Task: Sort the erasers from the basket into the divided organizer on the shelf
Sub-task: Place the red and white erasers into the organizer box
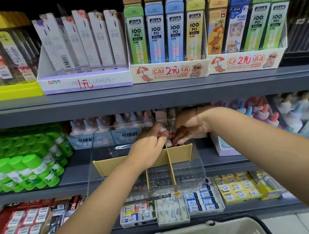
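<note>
The red-and-white erasers (167, 135) are held by both hands above the back compartments of the divided organizer (115, 165), which stands on the middle shelf (226, 160). The fingers of the left hand (148, 146) are curled around some of these small pieces. The fingers of the right hand (189, 127) are bent downward and pinched on others, just beside the left hand. How many pieces are in each hand cannot be told, because this area is blurred. It is judged that the sorting is at an early or middle stage. Erasers are being placed at the back, near the tan dividers, while in the front compartments, seen through the clear wall, no erasers can be made out with certainty. Only the rim of the basket (208, 224) is shown at the bottom edge and its inside is hidden, so what is left there cannot be known. The front sections are probably to be filled afterwards.
</note>
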Tool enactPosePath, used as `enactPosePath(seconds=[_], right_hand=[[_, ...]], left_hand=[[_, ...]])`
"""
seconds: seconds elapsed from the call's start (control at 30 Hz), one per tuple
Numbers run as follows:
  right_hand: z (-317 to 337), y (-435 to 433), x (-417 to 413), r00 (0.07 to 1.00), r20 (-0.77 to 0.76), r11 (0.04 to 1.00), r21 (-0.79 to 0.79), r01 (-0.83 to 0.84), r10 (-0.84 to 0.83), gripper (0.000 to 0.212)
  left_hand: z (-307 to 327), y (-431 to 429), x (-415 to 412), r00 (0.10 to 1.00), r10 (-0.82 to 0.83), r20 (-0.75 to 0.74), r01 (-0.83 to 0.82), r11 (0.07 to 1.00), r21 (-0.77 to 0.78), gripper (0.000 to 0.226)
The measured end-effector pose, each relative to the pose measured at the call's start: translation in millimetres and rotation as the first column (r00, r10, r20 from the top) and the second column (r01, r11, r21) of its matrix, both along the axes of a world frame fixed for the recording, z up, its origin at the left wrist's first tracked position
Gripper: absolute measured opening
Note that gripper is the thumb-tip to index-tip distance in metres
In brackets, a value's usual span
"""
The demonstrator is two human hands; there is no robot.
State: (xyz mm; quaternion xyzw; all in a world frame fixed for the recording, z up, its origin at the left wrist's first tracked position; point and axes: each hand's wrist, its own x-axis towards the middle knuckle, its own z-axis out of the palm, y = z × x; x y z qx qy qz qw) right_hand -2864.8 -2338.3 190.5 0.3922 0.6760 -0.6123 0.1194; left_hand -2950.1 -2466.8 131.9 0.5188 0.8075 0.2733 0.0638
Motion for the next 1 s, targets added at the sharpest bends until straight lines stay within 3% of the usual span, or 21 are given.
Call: enactPosePath(seconds=[0.13,0.33,0.53,0.6,0.7,0.77,0.83,0.9,0.97,1.0], right_hand=[[3.6,6.5,-3.9,0.999,-0.031,1.0,-0.023,0.02,-0.02,0.04],[2.1,-3.5,-6.9,0.998,0.054,0.999,-0.003,-0.045,0.045,0.032],[10.1,-1.7,6.7,0.999,0.028,0.995,0.096,-0.039,0.036,0.026],[10.4,-1.8,12.3,1.0,-0.017,0.993,0.112,-0.021,0.023,0.033],[5.2,-2.9,15.2,0.994,-0.101,0.998,0.047,-0.047,0.051,0.03],[0.4,-4.1,13.2,0.987,-0.157,0.995,-0.085,-0.056,0.043,0.02],[-3.9,-2.8,11.6,0.981,-0.193,0.977,-0.213,-0.022,-0.02,0.018],[-7.6,1.6,12.7,0.972,-0.215,0.972,-0.234,0.04,-0.091,0.021],[-4.3,3.7,14.4,0.973,-0.208,0.991,-0.109,0.076,-0.097,0.027],[0.5,3.4,16.4,0.982,-0.187,0.995,0.088,0.038,-0.021,0.025]], left_hand=[[-4.2,2.5,-1.7,0.997,-0.001,-0.079,0.001,1.0,0.003,0.026],[-6.1,1.7,-5.1,1.0,-0.031,-0.003,0.031,0.998,0.049,0.022],[-1.1,0.2,-2.6,0.998,-0.012,0.059,0.011,0.999,0.031,0.033],[-0.5,-0.5,-1.7,0.998,-0.001,0.057,0.002,1.0,-0.015,0.035],[0.9,-2.0,-1.1,0.997,-0.002,0.077,0.004,1.0,-0.018,0.035],[-0.1,-2.8,-1.9,0.995,-0.016,0.098,0.015,1.0,0.017,0.03],[-1.3,-3.5,-2.8,0.995,-0.021,0.097,0.019,0.999,0.027,0.026],[-2.1,-2.7,-3.3,0.997,-0.023,0.072,0.023,1.0,0.005,0.026],[-2.1,-1.8,-3.0,0.998,-0.025,0.054,0.026,1.0,-0.018,0.028],[-2.1,-1.7,-2.8,0.998,-0.027,0.05,0.027,0.999,-0.019,0.028]])
